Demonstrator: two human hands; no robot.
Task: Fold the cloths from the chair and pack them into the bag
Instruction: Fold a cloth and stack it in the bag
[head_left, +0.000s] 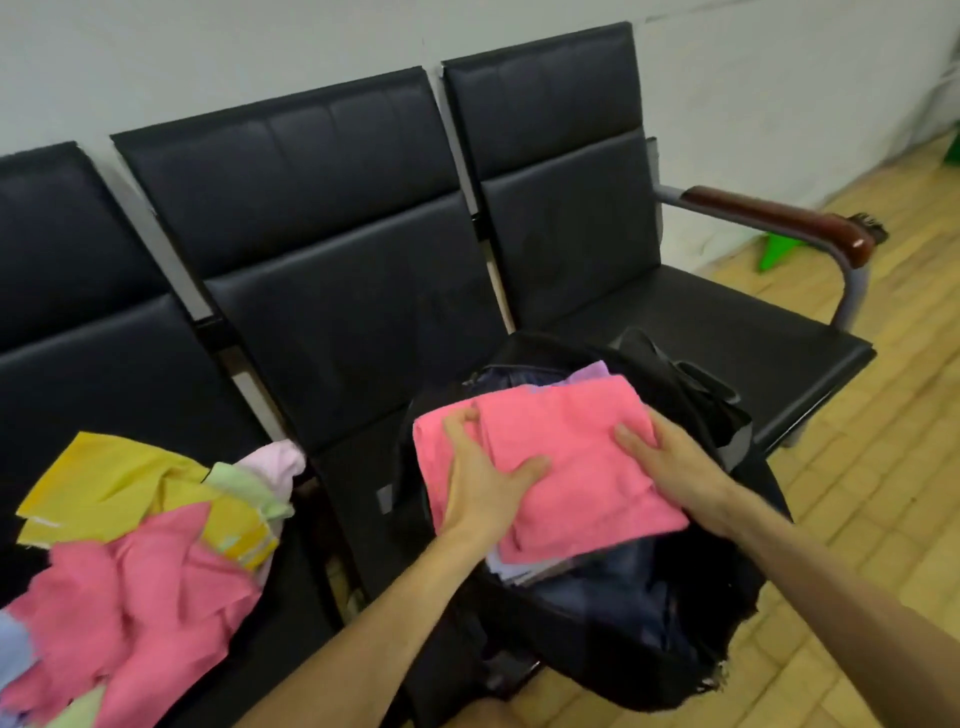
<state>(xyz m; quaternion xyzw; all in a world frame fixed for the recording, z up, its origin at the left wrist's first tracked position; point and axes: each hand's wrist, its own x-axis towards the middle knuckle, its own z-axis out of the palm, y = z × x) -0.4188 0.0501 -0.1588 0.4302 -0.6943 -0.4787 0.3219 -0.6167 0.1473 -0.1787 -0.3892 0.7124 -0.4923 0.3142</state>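
A person stands over a row of black padded chairs (337, 260) and holds a folded pink cloth (571, 457) with both hands, just above the mouth of an open black bag (649, 623). The bag sits at the front edge of the seats, between the middle and the right seat; whether it rests on a seat or on the floor cannot be told.

The left hand (483, 483) lies flat on the cloth's left part, thumb and a finger spread and pressing down. The right hand (670, 462) takes the cloth's right edge, thumb on top and fingers hidden beneath, so it appears to pinch the fabric.

A lilac cloth (589, 371) shows under the pink one's far edge, already inside the bag.

The pink cloth looks like a thick, soft towelling: light, limp, not slippery and not fragile. It is likely to sag or unfold if held by one corner. It is best held as here, at two opposite edges with the layers pinched together, or with a flat palm on top.

A loose pile of cloths (135, 561), pink, yellow and pale green, lies unfolded on the front of the left seat, well apart from both hands.
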